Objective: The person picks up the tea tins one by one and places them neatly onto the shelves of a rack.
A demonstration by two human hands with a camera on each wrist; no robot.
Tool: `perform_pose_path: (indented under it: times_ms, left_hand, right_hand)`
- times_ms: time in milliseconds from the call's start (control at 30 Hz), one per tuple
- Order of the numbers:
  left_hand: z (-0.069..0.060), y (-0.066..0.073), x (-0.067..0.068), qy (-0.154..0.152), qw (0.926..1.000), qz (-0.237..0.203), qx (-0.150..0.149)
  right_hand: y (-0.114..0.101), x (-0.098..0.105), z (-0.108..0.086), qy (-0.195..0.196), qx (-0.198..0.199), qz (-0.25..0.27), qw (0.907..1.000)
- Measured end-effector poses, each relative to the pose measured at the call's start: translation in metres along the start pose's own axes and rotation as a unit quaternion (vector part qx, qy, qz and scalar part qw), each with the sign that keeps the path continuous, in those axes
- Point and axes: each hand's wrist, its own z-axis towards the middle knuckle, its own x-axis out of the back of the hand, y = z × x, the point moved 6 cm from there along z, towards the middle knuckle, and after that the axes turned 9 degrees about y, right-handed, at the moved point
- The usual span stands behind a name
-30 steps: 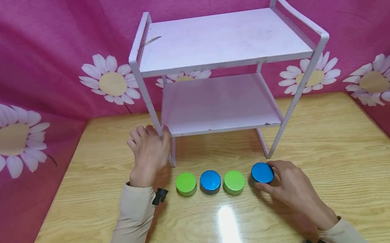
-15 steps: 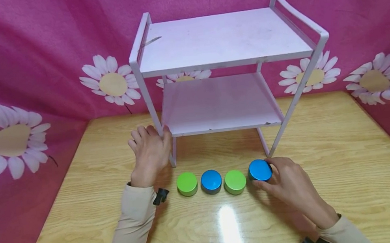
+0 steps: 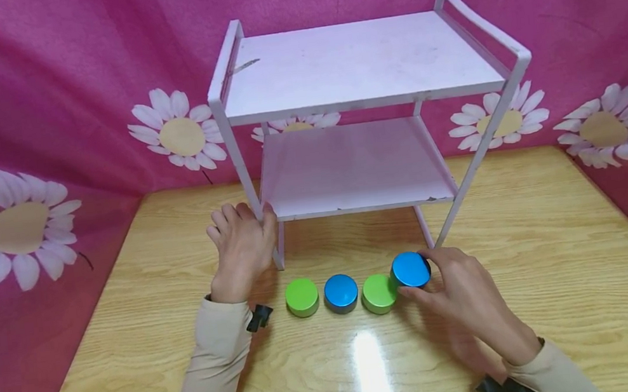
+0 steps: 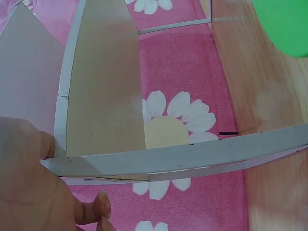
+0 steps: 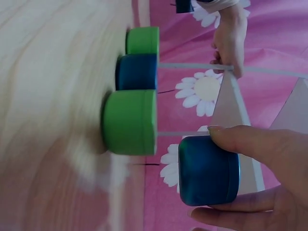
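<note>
- 2 hands are at work: the left hand (image 3: 241, 248) grips the rack (image 3: 360, 60) by its left front post (image 3: 238, 156), at the corner of the lower shelf (image 3: 354, 166).
- The right hand (image 3: 464, 289) pinches a raised blue container (image 3: 410, 269) between thumb and fingers; the right wrist view shows it clear of the table (image 3: 151, 341).
- 3 more round containers stand in a row on the table, in front of the rack: a left green container (image 3: 302, 296), a middle blue container (image 3: 341, 293) and a right green container (image 3: 378, 292), with narrow gaps between them.
- The raised blue container is just beside the right green container, at the row's right end.
- The rack is pale, with 2 shelves and 2 side handles.
- Behind it hangs a pink cloth (image 3: 75, 55) printed with white daisies.
</note>
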Motion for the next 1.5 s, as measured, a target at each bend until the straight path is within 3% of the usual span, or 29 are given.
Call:
perform_pose_path:
  times_ms: [667,1067,1500]
  left_hand:
    - [0.000,0.000,-0.001,-0.009,0.9999,0.000,-0.004]
    - [0.000,-0.001,-0.001,-0.008,0.9999,-0.007,0.002]
    - [0.000,-0.001,-0.001,-0.008,0.9999,-0.007,0.010]
  right_hand:
    - [-0.030,0.001,0.017,-0.014,-0.006,0.000,0.9999]
    - [-0.059,0.001,0.031,0.001,0.032,0.010,0.9994]
    - [-0.075,0.004,0.040,0.006,0.034,0.014,0.9993]
